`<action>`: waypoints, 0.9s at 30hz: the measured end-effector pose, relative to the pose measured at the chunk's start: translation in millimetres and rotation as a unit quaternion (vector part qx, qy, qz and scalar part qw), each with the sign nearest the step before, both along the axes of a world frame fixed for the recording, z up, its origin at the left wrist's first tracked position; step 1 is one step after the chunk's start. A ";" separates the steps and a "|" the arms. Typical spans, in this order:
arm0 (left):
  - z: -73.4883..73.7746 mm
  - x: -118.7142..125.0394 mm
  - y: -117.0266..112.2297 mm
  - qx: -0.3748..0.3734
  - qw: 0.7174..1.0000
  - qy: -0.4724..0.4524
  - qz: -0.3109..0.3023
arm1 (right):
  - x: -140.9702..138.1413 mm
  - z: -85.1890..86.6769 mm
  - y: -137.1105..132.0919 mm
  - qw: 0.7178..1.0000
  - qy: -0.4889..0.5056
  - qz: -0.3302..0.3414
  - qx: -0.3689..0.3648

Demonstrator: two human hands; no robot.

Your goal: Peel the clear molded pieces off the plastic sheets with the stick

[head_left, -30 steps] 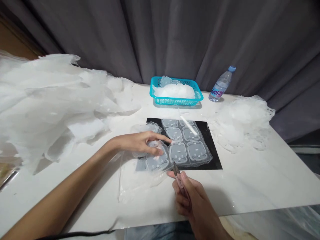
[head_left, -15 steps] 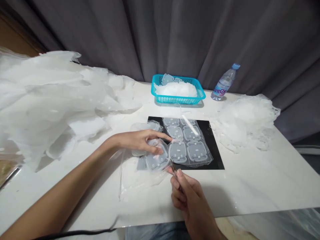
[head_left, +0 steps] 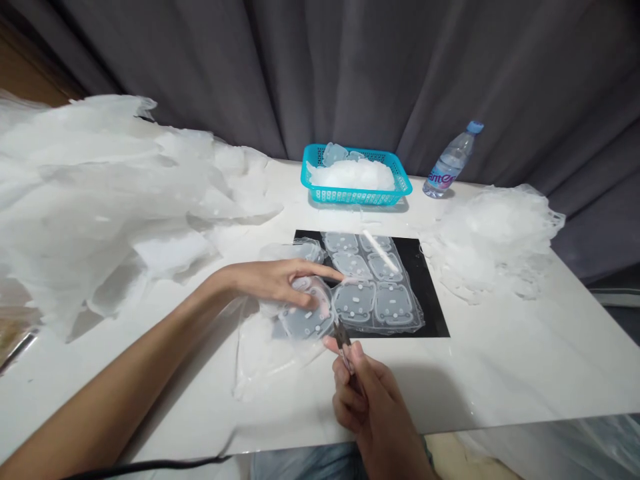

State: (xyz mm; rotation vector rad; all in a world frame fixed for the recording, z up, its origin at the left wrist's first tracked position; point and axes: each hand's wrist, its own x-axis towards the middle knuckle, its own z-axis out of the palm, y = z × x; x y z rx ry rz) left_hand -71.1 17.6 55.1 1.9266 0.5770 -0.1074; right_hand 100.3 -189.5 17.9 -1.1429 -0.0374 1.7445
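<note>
My left hand (head_left: pixel 283 283) lies with its fingers spread on a translucent moulded sheet, thumb and index finger apart, pressing on it. Rounded-square pieces with small holes and slots make up the sheet (head_left: pixel 395 303); one piece (head_left: pixel 305 320) sits under the thumb, partly covered. In my right hand (head_left: pixel 367 393) is a slim dark metal tool (head_left: pixel 344 340), its narrow tip at the seam between two pieces. Whether it is tweezers or small snips I cannot tell. Beneath the sheet is a black mat (head_left: pixel 434 307). A white strip (head_left: pixel 381 250) rests across the far pieces.
A large heap of translucent sheets (head_left: pixel 100 180) fills the left side. Behind the mat stands a blue basket (head_left: pixel 357 198) with white scraps and moulded pieces. A water bottle (head_left: pixel 450 163) and a pile of thin scraps (head_left: pixel 495 233) are on the right. A black cable (head_left: pixel 165 465) runs along the front edge.
My right hand has shifted slightly left, and the tool has turned so its jaws look wider. My left hand stays nearly where it was; the piece under its thumb has shifted slightly left.
</note>
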 end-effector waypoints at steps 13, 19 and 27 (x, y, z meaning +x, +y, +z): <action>-0.3 -0.5 0.1 0.021 1.000 0.018 0.008 | 6.7 -1.4 -9.0 0.999 0.018 0.044 0.015; 3.8 0.6 -2.5 0.020 1.000 0.019 0.007 | -18.4 -3.1 2.0 1.000 0.015 0.010 0.022; 4.9 0.0 -3.9 0.041 0.999 0.033 0.015 | -22.0 -1.7 -10.7 1.000 0.006 -0.009 0.007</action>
